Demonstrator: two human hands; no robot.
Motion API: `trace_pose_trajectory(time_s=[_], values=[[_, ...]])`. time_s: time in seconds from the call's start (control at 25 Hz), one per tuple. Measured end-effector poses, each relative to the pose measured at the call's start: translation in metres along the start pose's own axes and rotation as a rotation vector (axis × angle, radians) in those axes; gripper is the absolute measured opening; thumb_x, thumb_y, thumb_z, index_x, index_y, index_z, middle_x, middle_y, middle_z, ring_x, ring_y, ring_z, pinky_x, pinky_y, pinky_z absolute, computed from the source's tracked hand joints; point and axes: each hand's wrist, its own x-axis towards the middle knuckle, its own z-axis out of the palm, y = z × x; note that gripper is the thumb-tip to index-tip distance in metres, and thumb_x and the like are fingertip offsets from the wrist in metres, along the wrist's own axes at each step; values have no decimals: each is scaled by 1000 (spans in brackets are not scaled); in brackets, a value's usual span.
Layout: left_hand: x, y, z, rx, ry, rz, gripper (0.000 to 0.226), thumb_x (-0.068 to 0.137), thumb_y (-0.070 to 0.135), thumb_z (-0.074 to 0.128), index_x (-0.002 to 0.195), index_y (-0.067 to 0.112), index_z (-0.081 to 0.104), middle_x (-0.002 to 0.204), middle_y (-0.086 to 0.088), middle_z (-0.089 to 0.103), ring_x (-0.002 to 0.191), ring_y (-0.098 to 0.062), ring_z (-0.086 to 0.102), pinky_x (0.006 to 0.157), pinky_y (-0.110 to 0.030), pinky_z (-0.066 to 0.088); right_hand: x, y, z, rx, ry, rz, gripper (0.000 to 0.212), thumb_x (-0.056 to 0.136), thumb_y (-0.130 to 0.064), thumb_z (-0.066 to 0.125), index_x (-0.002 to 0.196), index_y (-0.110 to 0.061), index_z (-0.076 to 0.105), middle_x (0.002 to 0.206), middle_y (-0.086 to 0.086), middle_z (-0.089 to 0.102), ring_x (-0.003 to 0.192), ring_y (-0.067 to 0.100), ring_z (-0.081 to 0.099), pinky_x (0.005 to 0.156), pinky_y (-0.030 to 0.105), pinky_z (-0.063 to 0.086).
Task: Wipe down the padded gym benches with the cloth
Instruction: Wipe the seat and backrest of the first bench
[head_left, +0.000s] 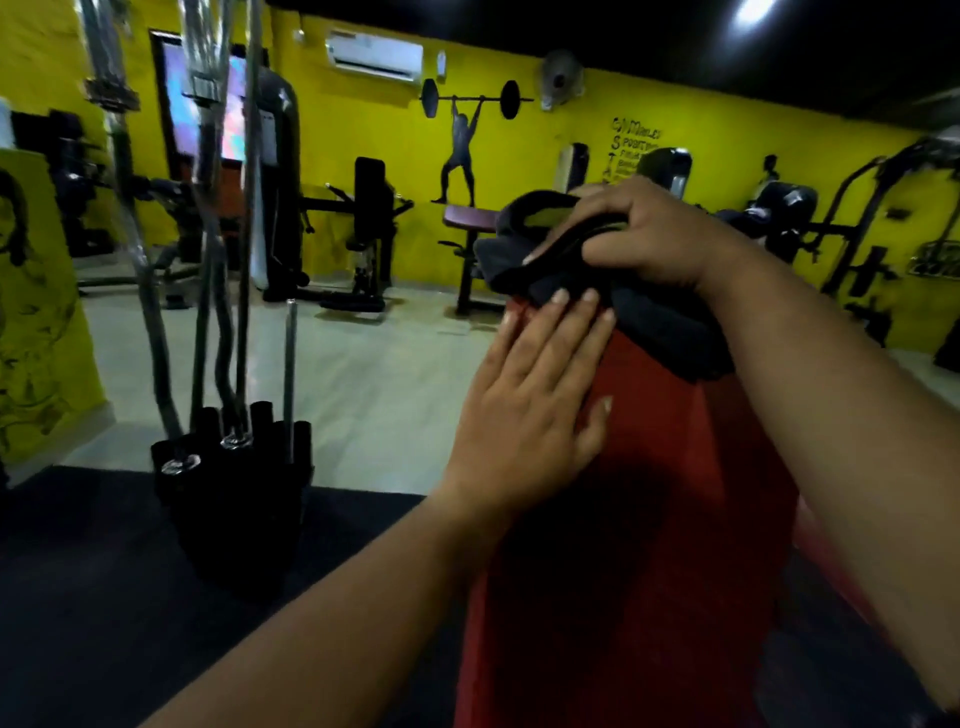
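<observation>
The red padded bench (649, 519) fills the lower right of the frame, a long sloping pad that narrows toward its top end near the centre right. It looks firm under a smooth vinyl-like cover, so it should take pressure without giving much, and a cloth will probably slide over it easily; it needs no holding, only a steadying palm. The dark cloth (654, 322) lies bunched over that top end, centre right, part of it draped down the pad's right edge and part lifted clear above it. It appears soft, limp and light, folding on itself wherever it is not supported, so it is best taken in a full fist with the loose folds gathered in, leaving a flat wad underneath to press on the cover; pinched by one corner, it would likely trail and flap. The right hand (644, 234), upper centre right, is curled around the raised bunch of the cloth, fingers wrapped over its folds. The left hand (530, 395), just below and left of it, lies flat on the pad with fingers straight, grasping nothing, its fingertips meeting the cloth's lower edge.
</observation>
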Motion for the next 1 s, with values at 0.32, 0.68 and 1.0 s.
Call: trace_pose_trajectory(time_s=[0.32, 0.68, 1.0], values=[[-15, -15, 1, -158, 11, 107, 56, 100, 33, 50, 147, 4, 42, 156, -12, 36, 146, -26, 31, 120, -44, 22, 6, 5, 5, 70, 190, 410, 58, 59, -19, 53, 100, 22, 62, 72, 4, 58, 65, 1, 50, 62, 18, 38], [1, -36, -21, -60, -175, 226, 61, 101, 45, 49, 152, 14, 36, 159, -7, 26, 147, -22, 24, 120, -41, 21, -44, 12, -5, -382, 355, 738, 27, 83, -19, 59, 99, -33, 75, 102, 5, 58, 89, 26, 59, 74, 41, 50], [36, -47, -48, -34, -582, 284, 95, 79, 57, 68, 155, 16, 27, 161, -11, 20, 149, -33, 16, 118, -48, 27, -49, -1, 8, -809, 221, 977, 32, 84, -36, 59, 114, -29, 67, 135, 7, 52, 106, 35, 54, 78, 44, 52]])
